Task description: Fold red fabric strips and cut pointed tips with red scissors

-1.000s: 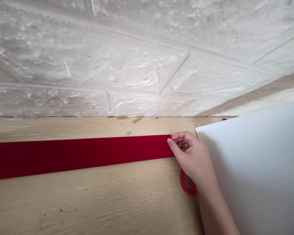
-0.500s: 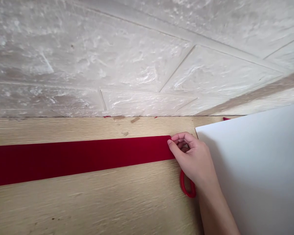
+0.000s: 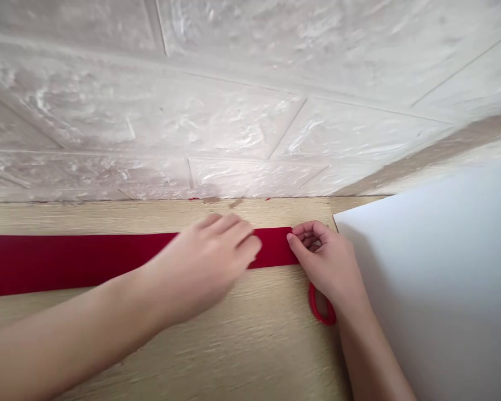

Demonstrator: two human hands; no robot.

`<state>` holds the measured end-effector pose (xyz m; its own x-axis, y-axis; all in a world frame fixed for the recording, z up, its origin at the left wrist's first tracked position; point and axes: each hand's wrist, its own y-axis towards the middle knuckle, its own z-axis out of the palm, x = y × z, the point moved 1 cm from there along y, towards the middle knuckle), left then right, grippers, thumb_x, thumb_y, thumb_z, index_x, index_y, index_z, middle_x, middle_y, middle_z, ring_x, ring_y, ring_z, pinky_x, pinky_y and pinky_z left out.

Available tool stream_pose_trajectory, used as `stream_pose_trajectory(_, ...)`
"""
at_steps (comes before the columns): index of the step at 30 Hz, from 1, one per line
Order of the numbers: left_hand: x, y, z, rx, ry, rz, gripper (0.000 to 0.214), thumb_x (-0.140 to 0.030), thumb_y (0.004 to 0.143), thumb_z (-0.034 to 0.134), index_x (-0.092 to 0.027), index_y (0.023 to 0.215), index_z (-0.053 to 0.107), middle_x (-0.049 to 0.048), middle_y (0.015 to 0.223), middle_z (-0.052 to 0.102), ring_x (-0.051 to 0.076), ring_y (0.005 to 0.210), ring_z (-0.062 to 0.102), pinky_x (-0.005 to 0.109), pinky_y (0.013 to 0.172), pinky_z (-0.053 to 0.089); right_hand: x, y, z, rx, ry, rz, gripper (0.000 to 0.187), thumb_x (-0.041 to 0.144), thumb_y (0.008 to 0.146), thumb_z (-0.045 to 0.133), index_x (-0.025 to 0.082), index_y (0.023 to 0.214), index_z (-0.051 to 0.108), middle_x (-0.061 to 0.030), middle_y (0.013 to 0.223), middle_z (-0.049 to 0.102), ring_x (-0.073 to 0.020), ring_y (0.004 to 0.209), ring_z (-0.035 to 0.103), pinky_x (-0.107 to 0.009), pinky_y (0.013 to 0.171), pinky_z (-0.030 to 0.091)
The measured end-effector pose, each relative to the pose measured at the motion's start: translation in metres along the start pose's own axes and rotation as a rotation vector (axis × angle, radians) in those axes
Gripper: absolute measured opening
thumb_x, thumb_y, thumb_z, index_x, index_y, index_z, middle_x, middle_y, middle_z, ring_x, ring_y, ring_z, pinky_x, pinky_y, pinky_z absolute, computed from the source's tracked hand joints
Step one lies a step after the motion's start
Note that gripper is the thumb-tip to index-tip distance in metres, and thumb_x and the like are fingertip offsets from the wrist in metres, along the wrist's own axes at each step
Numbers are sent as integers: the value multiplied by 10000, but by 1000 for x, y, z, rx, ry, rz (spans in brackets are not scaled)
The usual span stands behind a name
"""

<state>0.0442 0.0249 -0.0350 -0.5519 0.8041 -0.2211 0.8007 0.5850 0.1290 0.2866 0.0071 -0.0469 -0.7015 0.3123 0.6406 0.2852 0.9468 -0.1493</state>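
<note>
A wide red ribbon (image 3: 271,248) lies flat across the wooden surface and runs out of view at the left. My right hand (image 3: 323,253) pinches its right end between thumb and fingers. Over the ribbon, just left of that end, is my left hand (image 3: 212,250), slightly blurred, its fingers curled inward. The fingertips are turned away, so whether they hold anything is hidden. Below my right hand shows a red loop handle (image 3: 313,306), like that of scissors; the rest of it is covered by my hand and arm.
A large white sheet or board (image 3: 442,289) stands at the right beside my right forearm. A pale brick-patterned wall (image 3: 234,122) borders the back of the wooden surface (image 3: 217,356). Small red and brown scraps (image 3: 236,203) lie along the wall's base.
My left hand has come into view from the left and is now over the ribbon. My right hand keeps its pinch on the ribbon's end. The view has shifted slightly.
</note>
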Motion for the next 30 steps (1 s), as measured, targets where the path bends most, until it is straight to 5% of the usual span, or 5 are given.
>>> stream_pose_trajectory(3, -18, 63, 15, 93, 74, -30, 223, -85, 933, 496, -125, 1023, 695, 129, 1080, 718, 309, 1072, 679, 430, 899, 574, 2, -1, 0, 0, 13, -24, 123, 340, 772, 653, 220, 768, 680, -24, 670, 703, -177, 569, 607, -317, 557, 473)
stream_pose_trajectory(6, -27, 91, 26, 100, 15, -168, 227, -191, 1006, 474, -121, 1047, 686, 140, 1103, 701, 308, 1091, 672, 415, 859, 578, 1, -2, 1, -7, 31, -33, 66, 284, 769, 639, 224, 761, 668, -21, 692, 714, -180, 595, 628, -314, 579, 486)
stream_pose_trajectory(16, -28, 77, 60, -185, -98, -203, 253, -275, 1007, 471, -122, 1027, 671, 132, 1068, 681, 310, 1052, 622, 480, 944, 550, -9, -5, -1, -104, -53, -102, 95, 305, 827, 679, 226, 839, 628, -74, 887, 743, -248, 840, 689, -383, 757, 522)
stream_pose_trajectory(30, -31, 83, 54, -82, -64, -280, 267, -273, 1014, 479, -95, 976, 674, 165, 1014, 712, 326, 1003, 666, 473, 892, 554, -10, -8, 1, -98, -48, -90, 113, 295, 861, 686, 183, 874, 692, -66, 857, 749, -185, 676, 659, -346, 690, 528)
